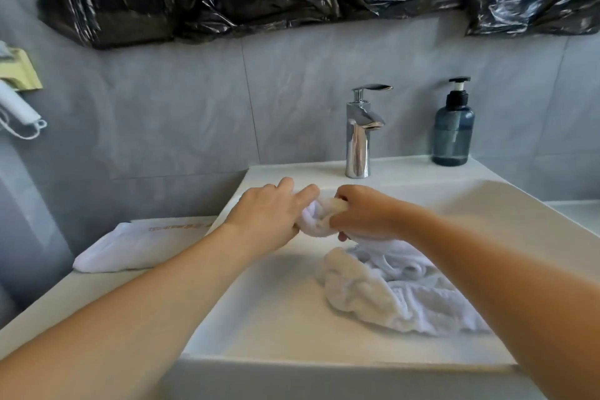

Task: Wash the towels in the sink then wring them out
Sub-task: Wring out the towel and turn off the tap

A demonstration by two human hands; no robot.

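White towel (383, 289) lies bunched in sink (276, 312), one end lifted and gripped between left hand (272, 214) and right hand (363, 214), both curled round it; second folded towel (130, 247) on counter left, faucet (358, 133) behind.

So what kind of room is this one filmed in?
Most likely a bathroom: a white sink with a chrome tap, a pump bottle on its ledge, and grey tiled walls. Both hands work a towel over the basin.
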